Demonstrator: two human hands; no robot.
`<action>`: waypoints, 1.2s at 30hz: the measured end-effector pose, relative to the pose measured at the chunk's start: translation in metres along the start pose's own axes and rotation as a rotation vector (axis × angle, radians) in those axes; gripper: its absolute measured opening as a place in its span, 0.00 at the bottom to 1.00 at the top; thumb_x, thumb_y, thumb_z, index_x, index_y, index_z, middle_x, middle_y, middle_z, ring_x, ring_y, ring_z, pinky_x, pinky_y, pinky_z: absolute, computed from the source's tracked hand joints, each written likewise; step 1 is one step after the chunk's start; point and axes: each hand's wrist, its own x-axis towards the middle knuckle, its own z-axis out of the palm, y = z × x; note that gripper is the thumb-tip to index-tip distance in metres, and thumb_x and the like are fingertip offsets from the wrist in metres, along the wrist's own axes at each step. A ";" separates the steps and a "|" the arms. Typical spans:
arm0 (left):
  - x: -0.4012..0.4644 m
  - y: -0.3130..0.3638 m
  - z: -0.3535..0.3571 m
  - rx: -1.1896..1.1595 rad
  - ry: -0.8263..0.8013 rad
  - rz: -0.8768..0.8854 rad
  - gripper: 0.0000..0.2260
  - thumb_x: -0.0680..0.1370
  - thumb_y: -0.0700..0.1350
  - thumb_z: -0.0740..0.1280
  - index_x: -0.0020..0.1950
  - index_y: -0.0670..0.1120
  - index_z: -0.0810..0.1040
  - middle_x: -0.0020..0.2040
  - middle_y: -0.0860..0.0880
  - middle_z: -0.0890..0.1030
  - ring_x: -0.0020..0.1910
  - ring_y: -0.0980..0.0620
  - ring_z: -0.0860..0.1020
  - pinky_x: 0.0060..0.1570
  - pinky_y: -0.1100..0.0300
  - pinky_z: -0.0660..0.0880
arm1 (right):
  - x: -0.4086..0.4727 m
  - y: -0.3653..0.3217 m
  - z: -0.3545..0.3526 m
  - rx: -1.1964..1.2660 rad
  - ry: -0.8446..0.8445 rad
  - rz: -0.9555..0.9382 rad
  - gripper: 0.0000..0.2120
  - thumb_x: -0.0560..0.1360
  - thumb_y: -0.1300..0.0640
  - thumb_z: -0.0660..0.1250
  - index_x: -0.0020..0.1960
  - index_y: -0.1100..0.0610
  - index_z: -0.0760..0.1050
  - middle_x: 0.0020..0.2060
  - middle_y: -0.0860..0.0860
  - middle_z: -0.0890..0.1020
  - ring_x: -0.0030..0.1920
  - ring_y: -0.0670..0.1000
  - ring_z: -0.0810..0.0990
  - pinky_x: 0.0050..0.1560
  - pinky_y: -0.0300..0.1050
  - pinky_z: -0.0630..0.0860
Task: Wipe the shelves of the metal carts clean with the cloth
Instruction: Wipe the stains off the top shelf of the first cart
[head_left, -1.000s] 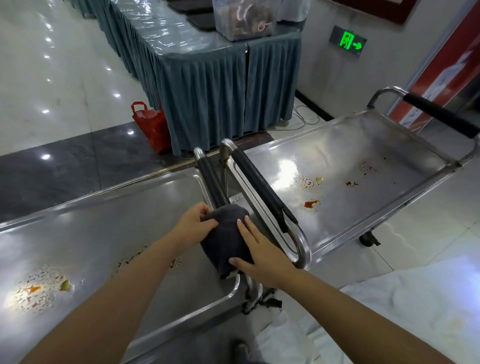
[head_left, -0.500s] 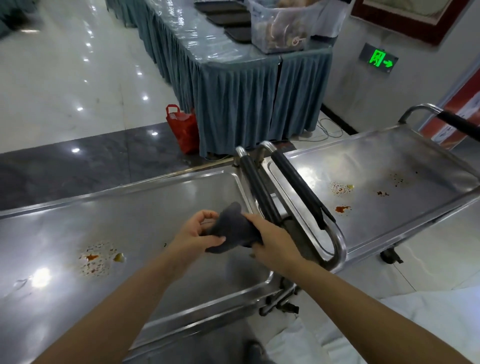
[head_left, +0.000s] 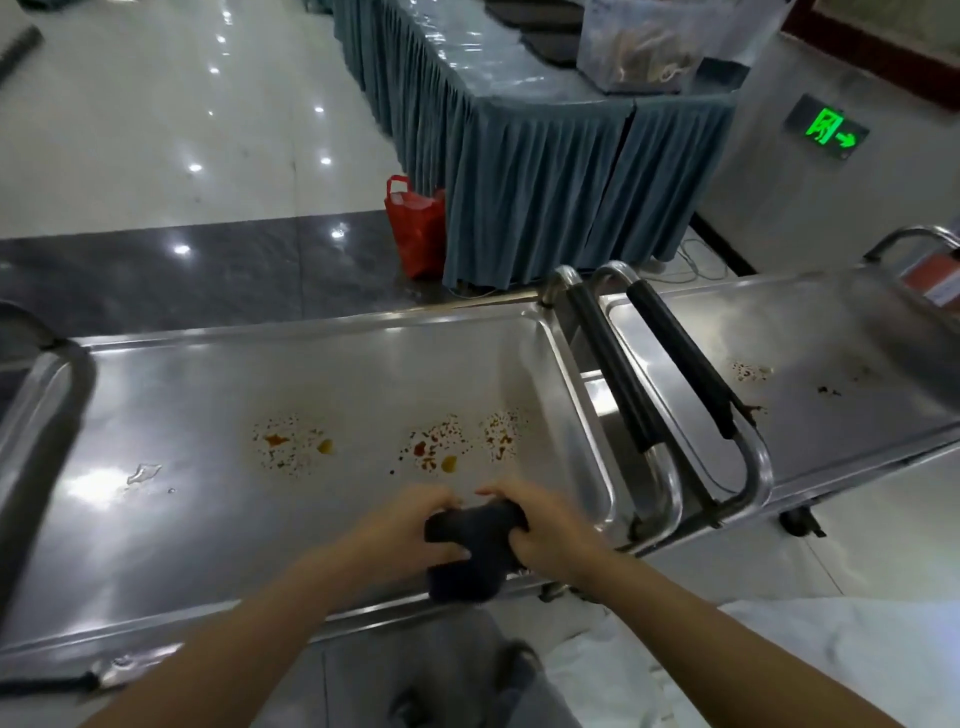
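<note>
Hands meet over the near edge of a steel cart's top shelf (head_left: 208, 415), both bare forearms reaching in from the bottom of the frame and converging toward the middle. Between them sits a bunched dark grey cloth (head_left: 470, 551), held just above the shelf's near rim, with its lower folds drooping over that rim. The left hand (head_left: 400, 525) grips the cloth's left side, fingers curled over the top and thumb tucked against the fabric. The right hand (head_left: 540, 525) clutches the right side, fingers wrapped round the bundle and knuckles raised, wrist slightly bent inward. Beyond the cloth, farther in on the same shelf, lie three patches of orange-red and yellow spatter (head_left: 441, 447), none of them touched by the cloth; a small clear puddle (head_left: 143, 473) glints well to the left of it. To the right of the cloth stand two black-padded push handles (head_left: 613, 384), side by side, the farther belonging to a second cart (head_left: 831, 415) whose shelf carries darker specks. Behind the carts, far beyond the cloth, a table with a pleated blue skirt (head_left: 545, 182) stands beside a red plastic bag (head_left: 415, 223), and a green exit sign (head_left: 827, 130) glows on the wall.
</note>
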 end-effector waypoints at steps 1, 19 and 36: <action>0.002 -0.005 0.006 -0.064 0.030 -0.003 0.12 0.72 0.46 0.73 0.50 0.52 0.72 0.53 0.50 0.78 0.51 0.49 0.76 0.55 0.50 0.74 | -0.001 0.000 0.004 0.009 0.002 0.011 0.23 0.73 0.61 0.65 0.65 0.47 0.69 0.55 0.47 0.77 0.53 0.43 0.74 0.54 0.35 0.73; 0.041 -0.047 0.091 0.315 0.370 -0.320 0.29 0.82 0.54 0.54 0.79 0.49 0.44 0.79 0.47 0.49 0.78 0.46 0.46 0.74 0.45 0.46 | 0.007 0.060 0.072 -0.633 -0.190 -0.027 0.29 0.79 0.41 0.46 0.75 0.42 0.36 0.76 0.49 0.38 0.75 0.59 0.35 0.72 0.66 0.38; 0.060 -0.049 0.088 -0.016 0.191 -1.082 0.61 0.63 0.80 0.52 0.68 0.36 0.22 0.71 0.38 0.24 0.71 0.33 0.29 0.64 0.24 0.48 | 0.045 0.133 0.004 -0.793 -0.271 -0.017 0.29 0.79 0.36 0.46 0.73 0.36 0.33 0.74 0.47 0.31 0.75 0.59 0.31 0.71 0.68 0.35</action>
